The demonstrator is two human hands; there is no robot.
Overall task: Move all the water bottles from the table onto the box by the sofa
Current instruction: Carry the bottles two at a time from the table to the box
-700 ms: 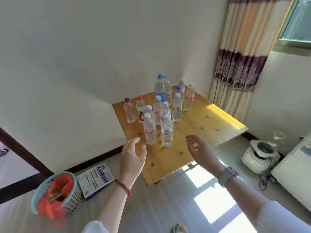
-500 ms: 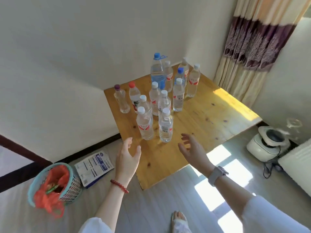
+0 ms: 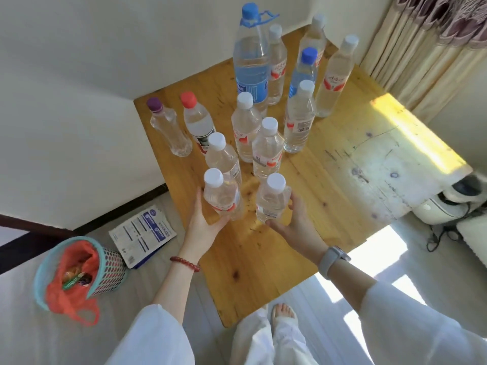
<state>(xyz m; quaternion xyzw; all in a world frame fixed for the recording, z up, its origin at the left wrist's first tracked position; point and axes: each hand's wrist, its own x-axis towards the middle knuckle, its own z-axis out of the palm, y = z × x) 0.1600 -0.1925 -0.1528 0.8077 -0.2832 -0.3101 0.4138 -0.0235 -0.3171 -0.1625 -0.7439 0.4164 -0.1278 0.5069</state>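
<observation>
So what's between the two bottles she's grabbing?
Nothing: in the head view only bare table shows between the left hand's bottle and the right hand's bottle.

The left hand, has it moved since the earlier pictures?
Yes. The left hand has gone forward over the table edge and now wraps the nearest left bottle.

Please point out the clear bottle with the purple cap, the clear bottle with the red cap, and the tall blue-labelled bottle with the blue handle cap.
Purple-capped clear bottle (image 3: 168,129): head view, on its narrow waist.
Red-capped clear bottle (image 3: 197,121): head view, on its shoulder.
Tall blue-labelled bottle (image 3: 251,83): head view, on its label.
</observation>
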